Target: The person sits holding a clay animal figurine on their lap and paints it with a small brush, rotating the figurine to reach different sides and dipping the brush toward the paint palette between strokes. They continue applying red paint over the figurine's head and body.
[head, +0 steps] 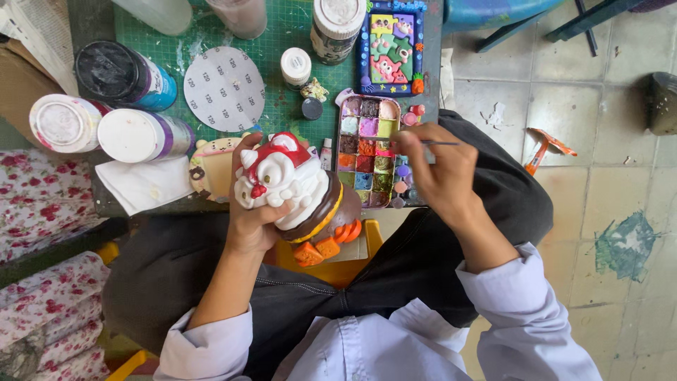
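My left hand (248, 215) grips a painted figurine (300, 194), white with a red top, a brown band and orange feet, held over my lap. My right hand (438, 173) holds a thin paintbrush (443, 143) and hovers at the right side of a paint palette (367, 152) with several coloured wells. The brush tip points toward the palette. Both hands are just in front of the table's near edge.
On the green cutting mat (275, 63) lie a grey sanding disc (224, 88), several jars and bottles (127, 74), a small white-capped pot (295, 67) and a colourful painted frame (392, 46). A white cloth (144, 183) lies at the left. Tiled floor is at the right.
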`<state>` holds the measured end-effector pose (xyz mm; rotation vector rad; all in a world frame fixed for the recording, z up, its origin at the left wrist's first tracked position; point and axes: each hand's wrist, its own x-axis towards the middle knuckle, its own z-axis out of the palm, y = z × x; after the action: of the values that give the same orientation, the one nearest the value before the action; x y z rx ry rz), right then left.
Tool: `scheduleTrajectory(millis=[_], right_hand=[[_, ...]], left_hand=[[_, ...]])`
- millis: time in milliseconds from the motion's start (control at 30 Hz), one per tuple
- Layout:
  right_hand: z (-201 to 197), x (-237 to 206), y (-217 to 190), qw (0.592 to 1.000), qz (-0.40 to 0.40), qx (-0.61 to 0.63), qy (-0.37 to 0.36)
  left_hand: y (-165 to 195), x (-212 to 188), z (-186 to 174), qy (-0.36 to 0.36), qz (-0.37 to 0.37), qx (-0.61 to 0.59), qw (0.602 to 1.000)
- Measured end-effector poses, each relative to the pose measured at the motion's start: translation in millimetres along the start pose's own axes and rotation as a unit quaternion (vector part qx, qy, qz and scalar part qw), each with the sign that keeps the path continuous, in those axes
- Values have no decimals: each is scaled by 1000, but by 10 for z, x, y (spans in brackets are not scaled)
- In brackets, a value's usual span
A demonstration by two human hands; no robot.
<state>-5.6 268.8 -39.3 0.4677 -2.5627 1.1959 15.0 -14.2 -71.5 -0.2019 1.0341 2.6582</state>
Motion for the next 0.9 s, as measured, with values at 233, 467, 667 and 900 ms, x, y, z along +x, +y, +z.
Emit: scheduleTrajectory(millis=[233, 467, 667, 900], right_hand=[[-162, -185, 103, 943, 178, 250, 132], [-115, -182, 43, 952, 173, 238, 88], [78, -38, -16, 996, 80, -21, -38], [148, 79, 102, 983, 175, 4, -60]], left_hand=[[-28, 29, -31, 20, 35, 13, 999], [6, 21, -49, 10, 43, 4, 999], [74, -8, -39, 10, 41, 3, 999], [95, -29, -58, 14, 47, 16, 999]])
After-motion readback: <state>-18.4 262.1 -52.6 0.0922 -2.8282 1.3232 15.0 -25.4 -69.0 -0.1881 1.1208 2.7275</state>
